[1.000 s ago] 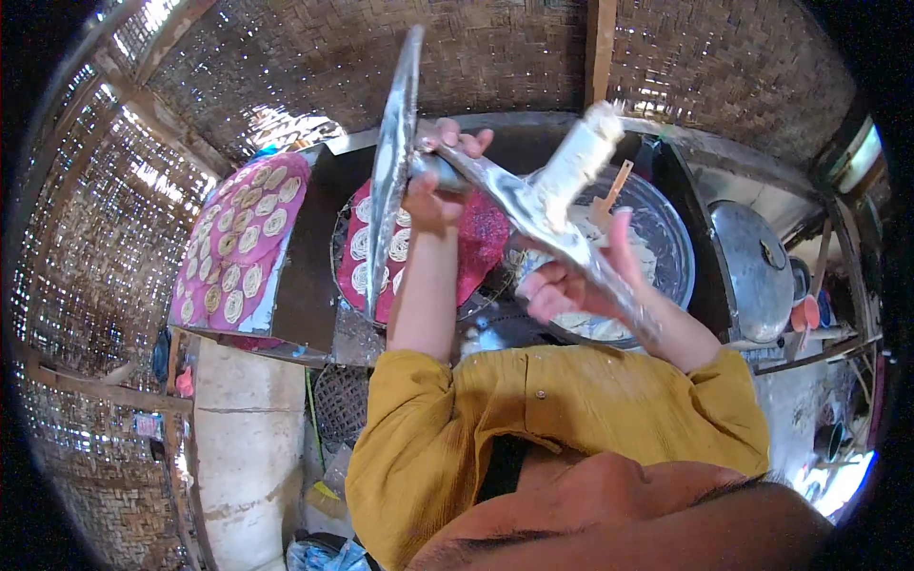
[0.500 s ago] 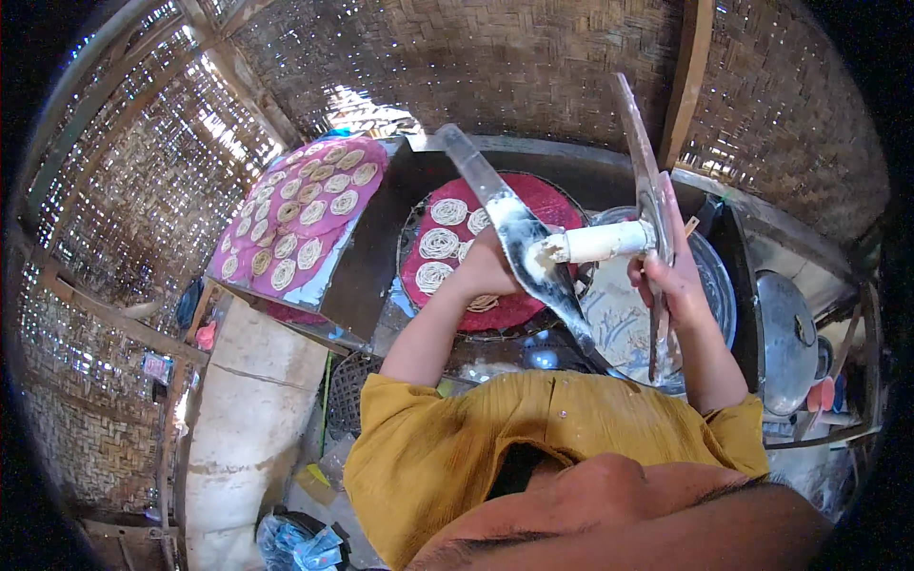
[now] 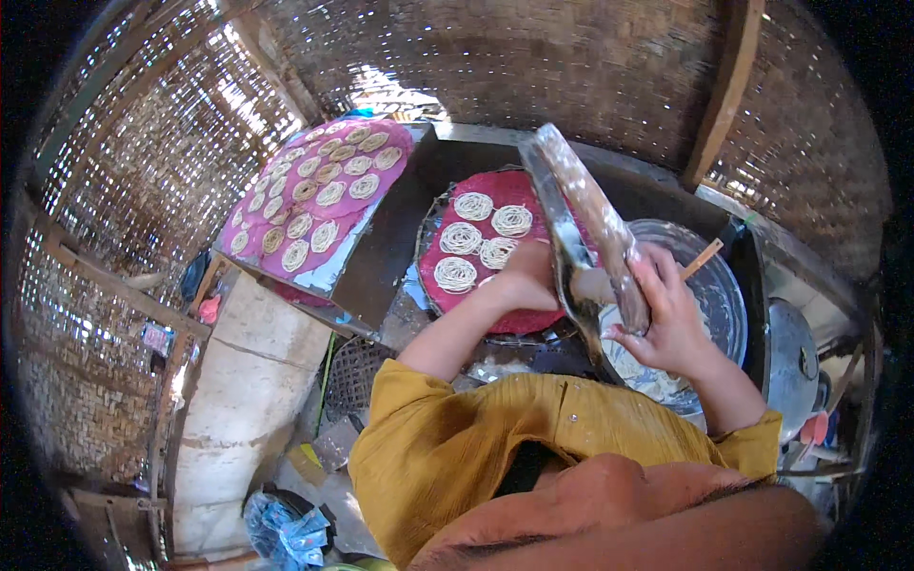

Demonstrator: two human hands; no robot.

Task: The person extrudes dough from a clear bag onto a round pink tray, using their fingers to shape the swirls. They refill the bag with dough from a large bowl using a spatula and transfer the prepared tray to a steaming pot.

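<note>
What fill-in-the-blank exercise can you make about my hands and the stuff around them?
1. The right hand grips a tool that has ____ long bars.
2. The left hand is partly hidden behind the ____.
3. The pale coils lie to the ____ of the metal basin.
4. Both sleeves are ____ (blue or yellow).

Missing words: two; tool; left; yellow.

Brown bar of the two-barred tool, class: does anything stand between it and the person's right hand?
Nothing visible does: the right hand is on the brown bar, near its lower end. The glossy bar lies on the other side, toward the left hand, whose fingers are mostly hidden.
</note>
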